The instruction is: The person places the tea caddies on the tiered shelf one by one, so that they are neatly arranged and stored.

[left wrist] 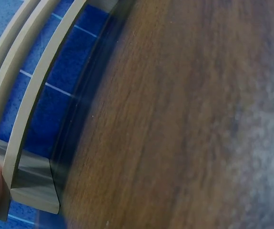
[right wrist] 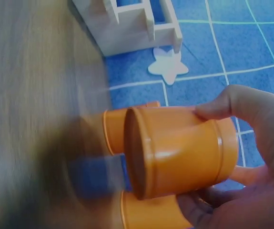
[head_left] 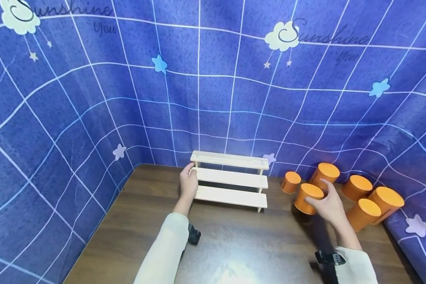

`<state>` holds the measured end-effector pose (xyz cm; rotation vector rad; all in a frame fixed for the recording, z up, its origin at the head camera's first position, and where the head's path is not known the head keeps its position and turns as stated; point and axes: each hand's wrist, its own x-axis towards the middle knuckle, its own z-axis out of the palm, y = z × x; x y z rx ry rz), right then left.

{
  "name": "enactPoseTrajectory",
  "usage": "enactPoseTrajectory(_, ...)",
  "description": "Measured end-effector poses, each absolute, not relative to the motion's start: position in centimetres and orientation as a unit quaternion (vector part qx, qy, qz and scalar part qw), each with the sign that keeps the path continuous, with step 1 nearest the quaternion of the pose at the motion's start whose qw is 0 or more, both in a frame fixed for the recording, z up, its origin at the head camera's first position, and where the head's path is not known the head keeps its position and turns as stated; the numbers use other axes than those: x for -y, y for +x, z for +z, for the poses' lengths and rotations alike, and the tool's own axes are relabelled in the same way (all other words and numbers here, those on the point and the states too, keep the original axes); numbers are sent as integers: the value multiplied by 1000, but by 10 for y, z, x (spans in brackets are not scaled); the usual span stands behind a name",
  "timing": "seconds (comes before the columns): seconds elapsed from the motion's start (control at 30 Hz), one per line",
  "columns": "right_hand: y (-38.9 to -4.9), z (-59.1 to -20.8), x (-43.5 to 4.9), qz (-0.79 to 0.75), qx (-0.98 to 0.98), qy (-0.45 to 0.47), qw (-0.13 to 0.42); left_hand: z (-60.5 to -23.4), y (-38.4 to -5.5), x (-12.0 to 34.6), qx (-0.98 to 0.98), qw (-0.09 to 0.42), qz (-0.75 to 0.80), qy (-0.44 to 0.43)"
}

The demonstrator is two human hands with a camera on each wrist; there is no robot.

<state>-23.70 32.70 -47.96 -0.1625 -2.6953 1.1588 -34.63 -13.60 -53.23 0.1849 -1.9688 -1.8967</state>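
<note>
A pale wooden rack (head_left: 230, 177) with three stepped shelves stands upright, running rightward from the left fingers. Between the right thumb and fingers is an orange canister (right wrist: 182, 150), a smooth, glossy cylinder with a raised ridge near each end; it is slightly tilted and appears just clear of the surface below.

A blue cloth backdrop (head_left: 216, 90), crossed by pale lines and printed with stars and clouds, hangs behind both hands. Under them lies a dark brown wood-grain worktop (head_left: 142, 221). Five more orange canisters surround the right fingers: the biggest, a tall canister (head_left: 387, 203), and two others stand to their right, one is close behind them, and the smallest canister (head_left: 291, 182) is to their left. The one behind crowds the fingertips; whether they touch it I cannot tell.

The right hand (head_left: 330, 205) is spread about as wide as the canister, thumb and fingers gripping its sides. The left hand (head_left: 189, 183) holds the rack's left end, its grip narrow.
</note>
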Motion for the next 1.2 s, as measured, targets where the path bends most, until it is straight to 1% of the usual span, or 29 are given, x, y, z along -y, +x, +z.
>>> enactPoseTrajectory(0.1, -239, -480, -321, 426, 894, -48, 133, -532, -345, 135, 707, 198, -675, 68)
enactPoseTrajectory(0.17, -241, -481, -318, 460, 876, -44, 141, -532, -344, 136, 711, 196, -671, 70)
enactPoseTrajectory(0.37, -242, -477, -304, 542, 829, -53, 123, -532, -342, 138, 722, 191, -661, 69)
enactPoseTrajectory(0.6, -246, -470, -290, 548, 826, -86, 102, -534, -344, 139, 730, 200, -651, 67)
enactPoseTrajectory(0.7, -249, -470, -284, 556, 819, -95, 106, -535, -345, 139, 737, 201, -642, 65)
enactPoseTrajectory(0.9, -252, -472, -271, 590, 795, -71, 122, -536, -347, 139, 744, 201, -634, 62)
enactPoseTrajectory(1.2, -249, -468, -254, 594, 793, -31, 132, -536, -346, 137, 747, 223, -624, 62)
